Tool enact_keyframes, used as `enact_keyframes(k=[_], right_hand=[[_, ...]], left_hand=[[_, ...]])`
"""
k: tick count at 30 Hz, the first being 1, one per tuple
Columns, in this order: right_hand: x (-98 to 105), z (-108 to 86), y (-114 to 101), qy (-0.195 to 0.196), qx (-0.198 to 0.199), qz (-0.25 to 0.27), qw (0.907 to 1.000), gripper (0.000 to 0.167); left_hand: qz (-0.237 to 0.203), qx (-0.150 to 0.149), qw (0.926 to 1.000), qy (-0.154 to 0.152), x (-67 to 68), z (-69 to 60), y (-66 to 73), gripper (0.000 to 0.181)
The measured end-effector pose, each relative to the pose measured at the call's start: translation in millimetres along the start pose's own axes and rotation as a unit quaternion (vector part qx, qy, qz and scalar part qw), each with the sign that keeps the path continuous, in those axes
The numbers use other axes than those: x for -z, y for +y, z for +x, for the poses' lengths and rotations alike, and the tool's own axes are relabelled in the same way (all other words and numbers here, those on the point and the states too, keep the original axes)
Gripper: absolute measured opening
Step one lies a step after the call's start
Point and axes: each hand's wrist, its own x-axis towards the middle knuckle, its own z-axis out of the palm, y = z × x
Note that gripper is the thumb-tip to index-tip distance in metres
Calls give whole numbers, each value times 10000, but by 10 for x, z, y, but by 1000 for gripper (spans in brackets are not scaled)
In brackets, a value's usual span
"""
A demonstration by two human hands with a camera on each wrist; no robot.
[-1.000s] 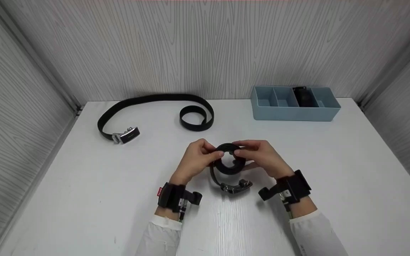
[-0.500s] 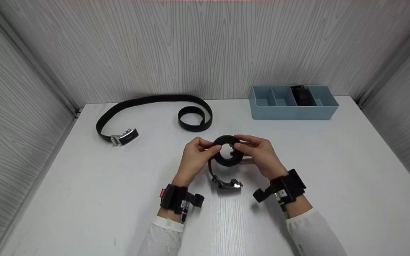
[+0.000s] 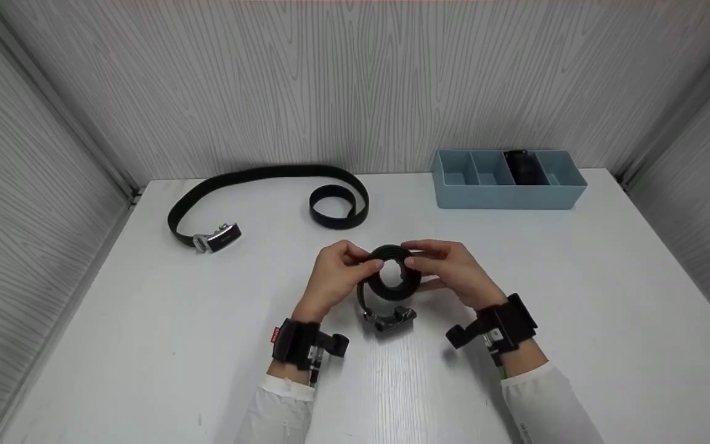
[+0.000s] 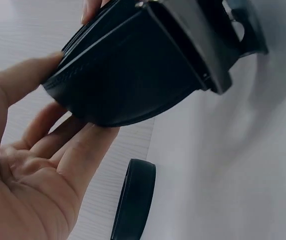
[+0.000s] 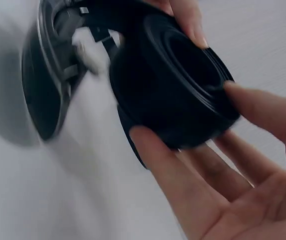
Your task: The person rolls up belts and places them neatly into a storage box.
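Note:
Between both hands a black belt is wound into a tight round coil. Its buckle end hangs loose below the coil, with the metal buckle toward the person. My left hand pinches the coil's left side, thumb on the top edge and fingers beneath. On the right side my right hand holds the coil in the same way. In the right wrist view the layered turns of the coil show, with the buckle dangling beside them. The left wrist view shows the strap's outer face close up.
Behind, a second black belt lies on the white table, its far end loosely curled and its silver buckle at the left. A blue divided box stands at the back right, with a dark rolled item in one compartment.
The coil rose slightly, then came back down a little, still in both hands. Its hanging buckle has swung and shifted left. The second belt and the box stay in place.

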Motion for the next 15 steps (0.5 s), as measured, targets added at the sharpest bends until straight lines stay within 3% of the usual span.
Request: enact_keyframes(k=[4, 7, 15], right_hand=[[35, -15, 4, -289, 64, -501, 9983, 47], [21, -17, 12, -273, 163, -532, 9981, 47], [-54, 17, 37, 443, 320, 87, 9985, 48]], left_hand=[[252, 86, 9992, -297, 18, -13, -3, 26], [180, 159, 9992, -306, 12, -15, -10, 27], [-125, 216, 9993, 272, -65, 5, -19, 29]])
